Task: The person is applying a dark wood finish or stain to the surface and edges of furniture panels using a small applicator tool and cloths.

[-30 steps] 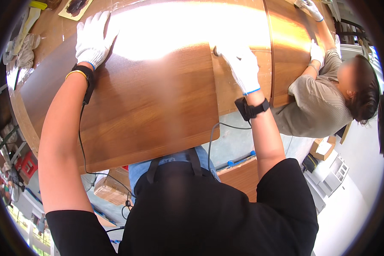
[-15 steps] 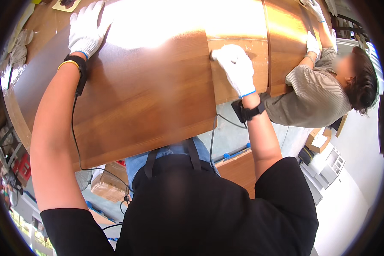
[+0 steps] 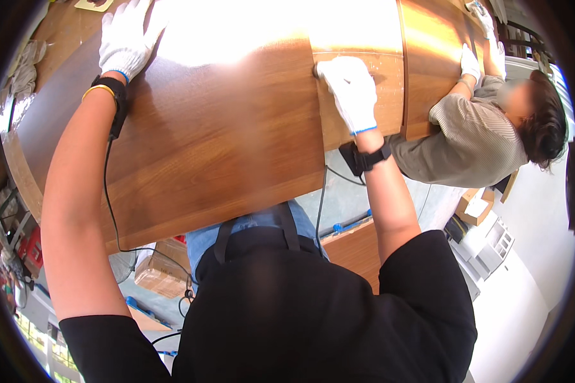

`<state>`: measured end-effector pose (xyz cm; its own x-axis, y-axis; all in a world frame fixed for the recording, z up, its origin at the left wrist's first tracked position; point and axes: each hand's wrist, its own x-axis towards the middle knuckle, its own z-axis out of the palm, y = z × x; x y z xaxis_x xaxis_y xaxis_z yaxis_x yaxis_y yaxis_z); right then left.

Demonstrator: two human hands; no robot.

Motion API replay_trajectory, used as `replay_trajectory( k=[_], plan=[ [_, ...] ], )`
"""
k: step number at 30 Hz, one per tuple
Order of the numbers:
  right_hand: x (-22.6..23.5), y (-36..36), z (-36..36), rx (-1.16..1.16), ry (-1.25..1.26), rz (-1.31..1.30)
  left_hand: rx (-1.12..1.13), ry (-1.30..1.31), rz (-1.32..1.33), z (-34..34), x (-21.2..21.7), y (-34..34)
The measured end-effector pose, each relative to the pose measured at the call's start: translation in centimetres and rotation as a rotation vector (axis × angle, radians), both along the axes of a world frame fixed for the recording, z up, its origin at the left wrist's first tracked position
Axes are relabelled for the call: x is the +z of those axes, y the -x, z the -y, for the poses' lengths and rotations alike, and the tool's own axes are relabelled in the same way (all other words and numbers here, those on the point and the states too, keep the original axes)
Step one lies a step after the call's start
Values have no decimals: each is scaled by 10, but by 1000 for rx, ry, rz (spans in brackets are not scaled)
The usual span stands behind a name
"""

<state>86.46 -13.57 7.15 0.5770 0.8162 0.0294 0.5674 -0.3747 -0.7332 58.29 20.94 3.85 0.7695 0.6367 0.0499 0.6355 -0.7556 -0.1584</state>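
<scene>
A large brown wood-grain panel (image 3: 236, 134) lies across the table before me, its far part washed out by glare. Flat on its far left part rests my left hand (image 3: 125, 43) in a white knit glove, fingers spread, holding nothing. My right hand (image 3: 350, 89), gloved alike, is closed at the panel's right edge. A small dark piece (image 3: 317, 69) shows at its fingertips against that edge; the glove hides most of it, and its kind cannot be made out.
Right of the panel is a lighter wooden table strip (image 3: 358, 118), then a second brown panel (image 3: 431, 83). A co-worker in a grey-brown top (image 3: 473, 137) has gloved hands there. A cable hangs from each wrist band. Below stand a cardboard box (image 3: 163, 274) and a white machine (image 3: 489, 249).
My right hand has slid a little farther away along the panel's right edge, still closed. My left hand has shifted slightly left and away, staying flat on the panel.
</scene>
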Motion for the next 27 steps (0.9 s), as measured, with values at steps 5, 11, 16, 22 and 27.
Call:
replay_trajectory(
  k=[5, 11, 16, 22, 27],
  plan=[
    [-1, -14, -36, -84, 119, -39, 12, -21, 4, 2, -2, 1],
    [7, 10, 22, 15, 103, 11, 20, -16, -16, -1, -4, 0],
    [19, 21, 56, 21, 166, -88, 17, -35, -9, 0, -6, 1],
    [11, -3, -13, 98, -23, 118, 13, -34, -16, -1, -7, 2],
    [5, -5, -30, 55, -14, 105, -10, -51, -49, -3, -7, 3]
  ],
)
